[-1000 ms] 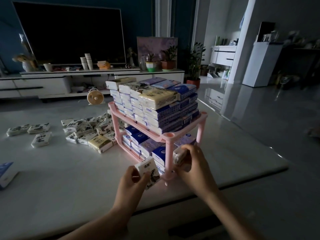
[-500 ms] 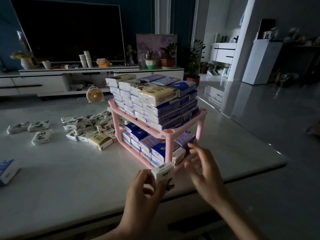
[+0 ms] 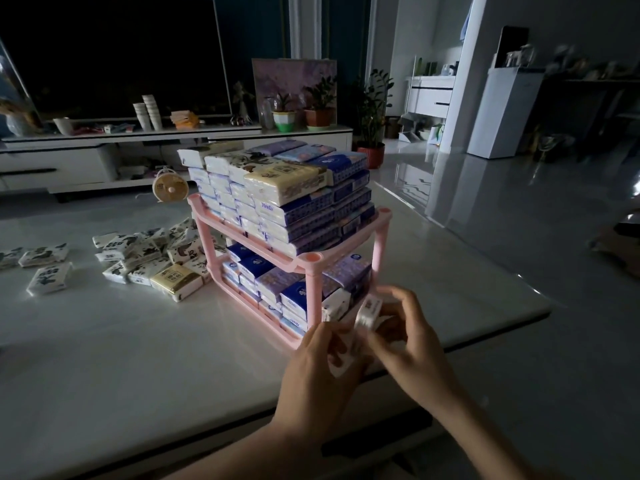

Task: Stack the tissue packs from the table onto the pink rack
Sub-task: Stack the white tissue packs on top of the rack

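A two-tier pink rack (image 3: 314, 282) stands on the white table (image 3: 104, 358), both shelves packed with several tissue packs. Its top stack (image 3: 287, 188) rises well above the upper shelf. Just in front of the rack's near right corner, both hands hold one white tissue pack (image 3: 367, 311). My left hand (image 3: 320, 372) grips its lower end from the left. My right hand (image 3: 412, 341) pinches its upper end from the right. A heap of loose white packs (image 3: 145, 254) and a yellow pack (image 3: 176, 282) lie left of the rack.
Two more loose packs (image 3: 48, 268) lie farther left on the table. A small round fan (image 3: 169, 188) stands behind the rack. A TV unit with cups and potted plants lines the back wall. The table's near edge runs just under my hands.
My left hand has carried the white pack rightwards to the rack's near right corner. My right hand has left the lower shelf and taken hold of the same pack.
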